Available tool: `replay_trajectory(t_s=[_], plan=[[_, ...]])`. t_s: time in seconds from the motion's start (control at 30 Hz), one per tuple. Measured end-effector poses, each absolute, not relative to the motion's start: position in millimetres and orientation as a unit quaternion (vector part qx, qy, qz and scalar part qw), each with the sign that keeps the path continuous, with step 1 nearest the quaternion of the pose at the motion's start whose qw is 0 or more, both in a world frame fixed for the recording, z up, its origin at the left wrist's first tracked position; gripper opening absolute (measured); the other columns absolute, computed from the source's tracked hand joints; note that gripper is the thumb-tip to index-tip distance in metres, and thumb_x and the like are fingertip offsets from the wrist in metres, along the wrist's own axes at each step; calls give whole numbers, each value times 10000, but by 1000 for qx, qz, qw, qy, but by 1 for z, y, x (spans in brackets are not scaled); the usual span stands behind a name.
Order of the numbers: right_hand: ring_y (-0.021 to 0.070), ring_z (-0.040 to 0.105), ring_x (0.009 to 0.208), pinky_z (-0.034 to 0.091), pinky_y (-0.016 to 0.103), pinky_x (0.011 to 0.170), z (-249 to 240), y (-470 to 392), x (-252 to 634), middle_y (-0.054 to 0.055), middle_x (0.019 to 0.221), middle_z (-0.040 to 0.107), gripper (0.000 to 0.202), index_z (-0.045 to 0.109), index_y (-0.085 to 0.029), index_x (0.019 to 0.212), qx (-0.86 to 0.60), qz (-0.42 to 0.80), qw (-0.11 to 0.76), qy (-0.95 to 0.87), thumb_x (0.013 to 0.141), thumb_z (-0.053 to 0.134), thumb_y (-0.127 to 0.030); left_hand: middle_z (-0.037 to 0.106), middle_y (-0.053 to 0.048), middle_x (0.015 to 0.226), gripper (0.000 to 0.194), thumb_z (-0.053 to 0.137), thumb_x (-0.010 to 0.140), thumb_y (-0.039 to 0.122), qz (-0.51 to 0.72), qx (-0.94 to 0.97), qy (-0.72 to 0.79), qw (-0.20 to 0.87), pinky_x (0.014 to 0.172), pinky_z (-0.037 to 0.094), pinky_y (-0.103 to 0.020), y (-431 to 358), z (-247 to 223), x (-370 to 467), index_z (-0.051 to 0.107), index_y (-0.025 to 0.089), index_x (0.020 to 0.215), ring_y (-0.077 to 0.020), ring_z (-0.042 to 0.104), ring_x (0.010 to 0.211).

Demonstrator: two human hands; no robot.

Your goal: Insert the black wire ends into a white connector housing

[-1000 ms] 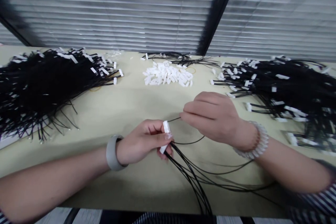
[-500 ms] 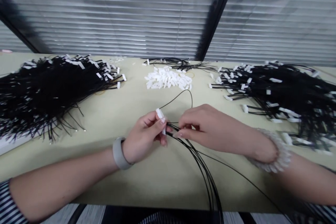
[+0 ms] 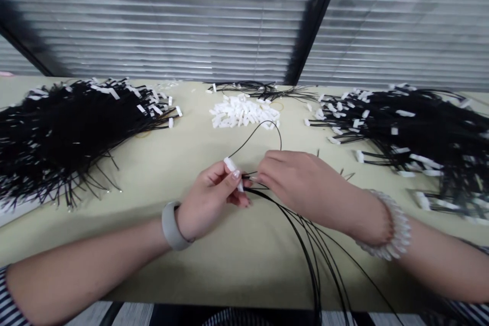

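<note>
Between the thumb and fingers of my left hand [image 3: 214, 191] is a white plastic connector housing [image 3: 232, 167], held at a tilt. Several thin black wires [image 3: 296, 214] run from its right side, curve down and hang over the table's front edge. One wire loops up from the housing's top end and comes down behind my right hand [image 3: 292, 178]. That hand is closed just right of the housing, its fingertips pinching black wire; which strands it grips is partly hidden by the fingers.
A heap of white connector housings [image 3: 244, 111] lies at the table's back middle, with loose black wires [image 3: 263, 89] behind it. Big piles of black wires with white connectors lie at left [image 3: 76, 132] and right [image 3: 428, 127]. Window blinds [image 3: 171, 20] stand behind the table [image 3: 171, 275].
My right hand has drawn in slightly toward the housing, its fingers closing more. The hanging wires have spread apart to the right. My left hand keeps its hold on the housing.
</note>
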State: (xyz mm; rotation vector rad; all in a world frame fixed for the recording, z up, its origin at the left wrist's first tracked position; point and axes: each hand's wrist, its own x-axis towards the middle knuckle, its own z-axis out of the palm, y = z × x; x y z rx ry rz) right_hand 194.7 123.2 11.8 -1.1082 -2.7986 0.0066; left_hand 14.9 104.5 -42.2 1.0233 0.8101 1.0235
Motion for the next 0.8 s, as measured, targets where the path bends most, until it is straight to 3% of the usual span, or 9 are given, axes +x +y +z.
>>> replay_trajectory(t_s=[0.4, 0.6, 0.8], plan=[[100, 449, 639, 283, 253, 577, 13, 123, 191, -1, 733, 529, 280, 494, -159, 758, -359, 68, 76, -928, 921, 373, -351, 602, 12, 667, 197, 575, 820, 319, 435, 487, 389, 649, 557, 496, -215, 104, -44, 14, 505, 151, 745, -100, 619, 574], [111, 394, 598, 223, 258, 528, 8, 120, 192, -1, 719, 493, 146, 444, -174, 727, -340, -14, 84, -936, 850, 382, -128, 619, -1, 652, 207, 587, 808, 322, 425, 493, 388, 652, 539, 503, -216, 104, -45, 15, 518, 142, 735, -101, 619, 541], [92, 384, 532, 224, 234, 496, 10, 125, 193, -23, 600, 474, 160, 443, -175, 733, -356, 75, 63, -929, 875, 371, -180, 585, 18, 679, 213, 587, 809, 323, 408, 501, 362, 672, 516, 497, -200, 104, -42, 13, 524, 136, 728, -82, 607, 509]])
